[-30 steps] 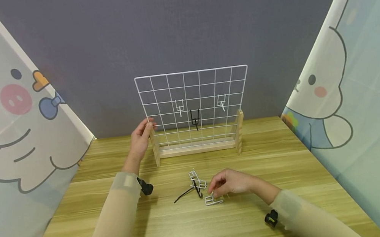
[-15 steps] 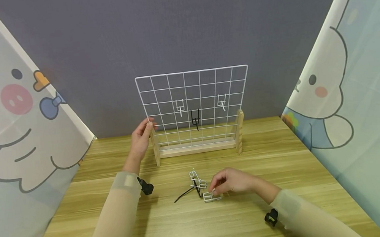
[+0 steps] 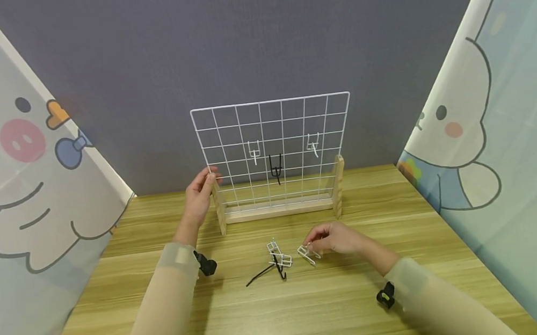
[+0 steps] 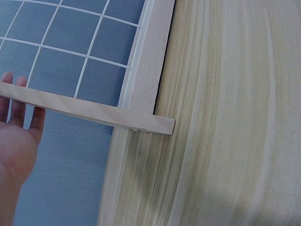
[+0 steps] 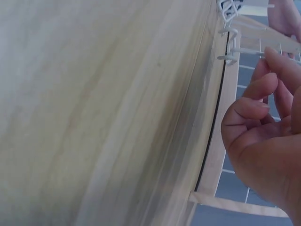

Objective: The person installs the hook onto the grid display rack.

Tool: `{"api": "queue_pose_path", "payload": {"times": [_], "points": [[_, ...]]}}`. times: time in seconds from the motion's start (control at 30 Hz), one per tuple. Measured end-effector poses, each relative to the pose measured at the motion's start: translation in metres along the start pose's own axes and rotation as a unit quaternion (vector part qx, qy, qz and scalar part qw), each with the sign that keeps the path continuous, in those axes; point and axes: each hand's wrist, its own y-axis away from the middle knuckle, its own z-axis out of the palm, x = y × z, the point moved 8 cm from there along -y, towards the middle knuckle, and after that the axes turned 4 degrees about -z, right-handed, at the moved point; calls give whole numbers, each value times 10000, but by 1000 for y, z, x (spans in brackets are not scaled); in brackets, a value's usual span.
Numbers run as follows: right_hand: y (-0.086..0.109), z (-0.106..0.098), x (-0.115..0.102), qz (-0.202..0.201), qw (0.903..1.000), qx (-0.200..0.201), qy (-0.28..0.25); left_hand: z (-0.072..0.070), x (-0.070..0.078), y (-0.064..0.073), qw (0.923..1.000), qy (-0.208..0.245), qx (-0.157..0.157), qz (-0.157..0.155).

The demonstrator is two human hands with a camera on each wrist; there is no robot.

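Observation:
A white wire grid (image 3: 272, 129) stands upright in a wooden stand (image 3: 279, 209). My left hand (image 3: 197, 197) grips the stand's left post (image 3: 220, 210) near its top; in the left wrist view its fingertips show behind the post (image 4: 84, 107). Between thumb and fingers, my right hand (image 3: 338, 238) pinches a white wire hook (image 3: 306, 253) over the table, right of the loose hooks. On the grid hang a white hook (image 3: 254, 151), a black hook (image 3: 276, 170) lower in the middle, and another white hook (image 3: 313, 145) to the right.
White hooks (image 3: 282, 260) and black hooks (image 3: 260, 274) lie tangled on the wooden table (image 3: 264, 324) in front of the stand. A grey wall (image 3: 256, 39) rises behind it. Printed curtains (image 3: 25, 158) flank the table on both sides.
My right hand has lifted the white hook from beside the loose hooks, moving it back and slightly right, and the hook has turned. The left hand stays on the post.

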Motion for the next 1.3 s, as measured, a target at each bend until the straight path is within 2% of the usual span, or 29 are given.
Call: {"api": "queue_pose_path", "payload": {"times": [0.2, 0.6, 1.07, 1.3], "points": [[-4, -12, 7, 90, 9992, 379, 24, 0, 0, 1, 10000, 36, 9, -25], [-9, -18, 8, -37, 9983, 577, -30, 1, 1, 2, 9999, 97, -13, -57], [-7, -18, 10, 13, 9987, 502, -85, -1, 1, 1, 10000, 34, 51, -31], [-7, -18, 12, 101, 9995, 284, -108, -1, 0, 1, 9999, 114, -4, -34]]}}
